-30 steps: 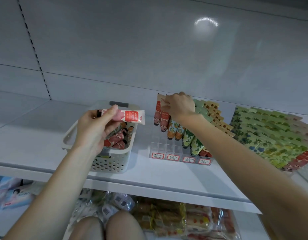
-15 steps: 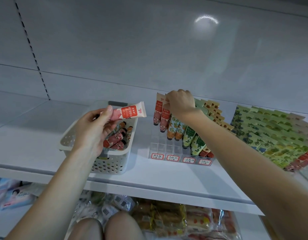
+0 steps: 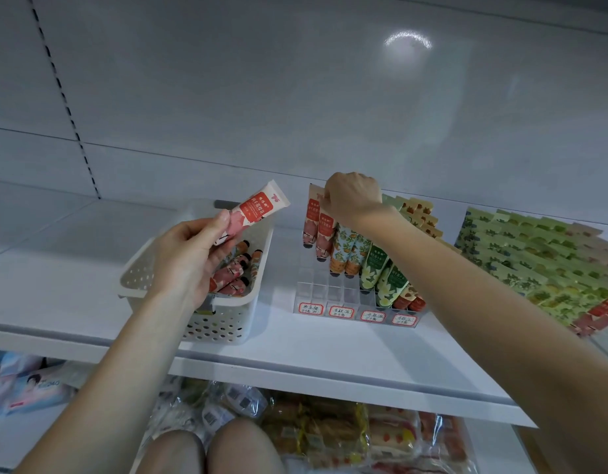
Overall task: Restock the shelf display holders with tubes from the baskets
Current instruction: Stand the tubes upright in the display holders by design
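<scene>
Lifted higher, left hand (image 3: 190,254) holds a tube (image 3: 253,212) over basket (image 3: 224,323) holding tubes (image 3: 232,275).

The grey back panel (image 3: 295,97) spans the upper view. A slotted strip (image 3: 69,107) runs down its left part. A light reflection (image 3: 408,41) sits at its upper right. Overlapping rows of green packets (image 3: 535,261) lie in front of its right end. Well below the panel, clear-wrapped snack bags (image 3: 330,436) lie at centre and wipe packs (image 3: 29,391) at far left.
</scene>
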Action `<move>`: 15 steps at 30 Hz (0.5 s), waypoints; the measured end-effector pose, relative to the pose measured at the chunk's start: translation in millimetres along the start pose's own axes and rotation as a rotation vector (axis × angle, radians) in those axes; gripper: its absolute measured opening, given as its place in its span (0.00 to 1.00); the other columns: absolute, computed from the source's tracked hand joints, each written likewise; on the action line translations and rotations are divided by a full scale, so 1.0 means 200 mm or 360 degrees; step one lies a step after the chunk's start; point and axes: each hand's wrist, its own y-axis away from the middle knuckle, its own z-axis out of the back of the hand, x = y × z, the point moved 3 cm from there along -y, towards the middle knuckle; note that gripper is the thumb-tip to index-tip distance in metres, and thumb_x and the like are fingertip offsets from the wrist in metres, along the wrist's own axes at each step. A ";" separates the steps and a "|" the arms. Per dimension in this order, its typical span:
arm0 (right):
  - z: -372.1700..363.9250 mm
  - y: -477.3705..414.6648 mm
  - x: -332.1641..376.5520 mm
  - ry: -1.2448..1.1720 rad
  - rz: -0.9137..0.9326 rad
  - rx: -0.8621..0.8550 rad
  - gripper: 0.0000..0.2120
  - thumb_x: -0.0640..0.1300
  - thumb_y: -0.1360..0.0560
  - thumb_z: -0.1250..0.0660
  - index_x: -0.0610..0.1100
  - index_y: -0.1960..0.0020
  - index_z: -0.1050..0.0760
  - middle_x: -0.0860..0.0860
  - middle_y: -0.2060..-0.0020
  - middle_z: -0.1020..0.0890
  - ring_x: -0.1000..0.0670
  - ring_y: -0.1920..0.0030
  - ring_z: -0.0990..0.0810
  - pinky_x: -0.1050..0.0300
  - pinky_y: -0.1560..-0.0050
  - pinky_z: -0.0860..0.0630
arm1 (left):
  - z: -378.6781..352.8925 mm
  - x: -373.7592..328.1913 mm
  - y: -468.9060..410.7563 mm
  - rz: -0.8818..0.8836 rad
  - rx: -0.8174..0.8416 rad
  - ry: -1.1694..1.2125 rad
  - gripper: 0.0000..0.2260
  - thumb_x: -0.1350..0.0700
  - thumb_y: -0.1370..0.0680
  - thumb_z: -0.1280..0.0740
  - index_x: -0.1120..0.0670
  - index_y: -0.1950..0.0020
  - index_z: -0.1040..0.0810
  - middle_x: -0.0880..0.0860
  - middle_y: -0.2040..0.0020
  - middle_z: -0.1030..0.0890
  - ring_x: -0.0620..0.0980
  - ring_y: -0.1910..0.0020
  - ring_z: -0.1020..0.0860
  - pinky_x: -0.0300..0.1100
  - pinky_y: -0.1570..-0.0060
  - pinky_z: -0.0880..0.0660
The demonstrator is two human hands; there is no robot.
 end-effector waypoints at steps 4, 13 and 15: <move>0.01 -0.01 -0.01 0.0030 -0.0068 0.0028 0.13 0.33 0.24 0.42 0.43 0.66 0.37 0.51 0.71 0.33 0.46 0.62 0.28 0.56 0.61 0.35 | 0.00 0.00 0.01 0.0008 -0.0001 0.0014 0.05 0.59 0.25 0.32 0.58 0.59 0.26 0.50 0.67 0.18 0.43 0.67 0.18 0.34 0.66 0.21; 0.01 0.02 0.01 0.0129 -0.0018 -0.0007 0.09 0.34 0.22 0.41 0.42 0.60 0.35 0.49 0.68 0.31 0.47 0.60 0.30 0.56 0.59 0.35 | -0.01 0.00 0.00 -0.0002 0.0018 0.0011 0.06 0.59 0.25 0.32 0.57 0.60 0.27 0.47 0.71 0.18 0.41 0.68 0.18 0.34 0.67 0.23; 0.00 0.02 0.02 0.0133 -0.0002 -0.0008 0.08 0.32 0.23 0.42 0.42 0.58 0.34 0.48 0.64 0.30 0.47 0.60 0.31 0.56 0.58 0.35 | -0.02 0.00 0.01 -0.0006 0.0026 -0.0005 0.06 0.59 0.25 0.32 0.57 0.60 0.26 0.47 0.71 0.18 0.42 0.68 0.18 0.35 0.68 0.23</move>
